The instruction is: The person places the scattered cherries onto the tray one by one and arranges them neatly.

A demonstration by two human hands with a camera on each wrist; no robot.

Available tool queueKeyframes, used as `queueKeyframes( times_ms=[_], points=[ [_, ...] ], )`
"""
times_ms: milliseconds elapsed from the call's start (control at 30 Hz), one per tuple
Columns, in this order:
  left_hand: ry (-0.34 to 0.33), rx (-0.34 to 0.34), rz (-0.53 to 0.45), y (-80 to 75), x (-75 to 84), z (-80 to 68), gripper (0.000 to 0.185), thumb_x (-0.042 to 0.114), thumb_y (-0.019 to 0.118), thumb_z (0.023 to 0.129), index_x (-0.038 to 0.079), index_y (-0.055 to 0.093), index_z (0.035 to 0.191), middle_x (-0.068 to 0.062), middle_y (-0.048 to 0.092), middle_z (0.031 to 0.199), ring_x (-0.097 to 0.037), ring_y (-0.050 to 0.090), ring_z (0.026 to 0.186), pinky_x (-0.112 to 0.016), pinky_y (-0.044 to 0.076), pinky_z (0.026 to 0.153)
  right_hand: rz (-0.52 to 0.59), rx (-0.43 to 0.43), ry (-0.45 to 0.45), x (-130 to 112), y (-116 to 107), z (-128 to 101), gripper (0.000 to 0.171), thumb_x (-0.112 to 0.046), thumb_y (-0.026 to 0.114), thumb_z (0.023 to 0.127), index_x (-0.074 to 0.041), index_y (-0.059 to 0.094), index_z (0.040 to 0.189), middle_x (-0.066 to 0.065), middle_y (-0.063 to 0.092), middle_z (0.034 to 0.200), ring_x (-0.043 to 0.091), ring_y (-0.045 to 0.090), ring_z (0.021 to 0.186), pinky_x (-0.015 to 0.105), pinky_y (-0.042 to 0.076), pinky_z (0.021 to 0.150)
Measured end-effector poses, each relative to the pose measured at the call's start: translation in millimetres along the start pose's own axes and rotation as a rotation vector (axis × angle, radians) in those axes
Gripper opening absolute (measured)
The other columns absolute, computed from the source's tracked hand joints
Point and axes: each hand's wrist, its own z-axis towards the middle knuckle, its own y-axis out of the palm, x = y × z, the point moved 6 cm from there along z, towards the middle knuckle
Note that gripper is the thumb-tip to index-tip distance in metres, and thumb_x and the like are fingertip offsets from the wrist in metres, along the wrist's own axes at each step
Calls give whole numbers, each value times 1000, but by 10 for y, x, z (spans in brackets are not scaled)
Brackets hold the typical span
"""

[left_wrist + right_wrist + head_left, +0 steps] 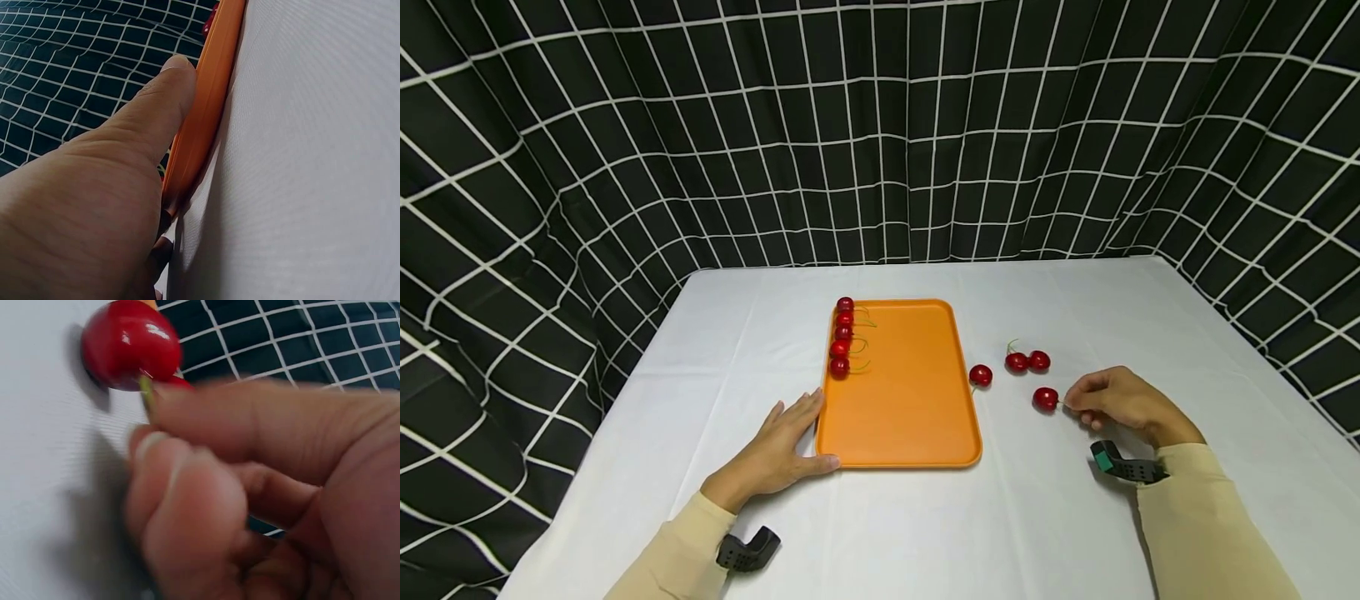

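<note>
An orange tray (910,417) lies on the white table with several red cherries (841,335) lined up along its left rim. My left hand (786,450) rests flat against the tray's front-left corner, its thumb along the tray edge (206,112). To the right of the tray my right hand (1116,402) pinches the green stem of a red cherry (1045,399), which sits on the table; the right wrist view shows this cherry (131,345) close up with its stem between my fingertips (156,440). Three more loose cherries (1027,362) lie beyond it.
One loose cherry (980,376) sits just off the tray's right rim. A black curtain with a white grid (880,133) hangs behind and on both sides of the table. White tabletop (1150,317) stretches to the right and front of the tray.
</note>
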Motion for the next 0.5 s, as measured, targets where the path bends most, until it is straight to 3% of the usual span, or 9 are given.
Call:
queueKeyframes(
  times_ms=[267,500],
  points=[
    [1,9,3,-24,-8,-2,102,58,71,80,2,25,152,-4,20,157,-22,15,144,-43,-3,115,138,94,-30,-32,40,91,29,-6,63,94,18,57,109,14,67,89,16,65,71,28,57,66],
    [-17,-8,3,-16,-29,-2,102,57,71,79,3,25,152,-3,20,158,-20,14,144,-41,-5,115,165,141,-128,-147,128,104,34,-5,65,92,22,55,110,15,67,91,16,67,74,28,58,68]
  ],
)
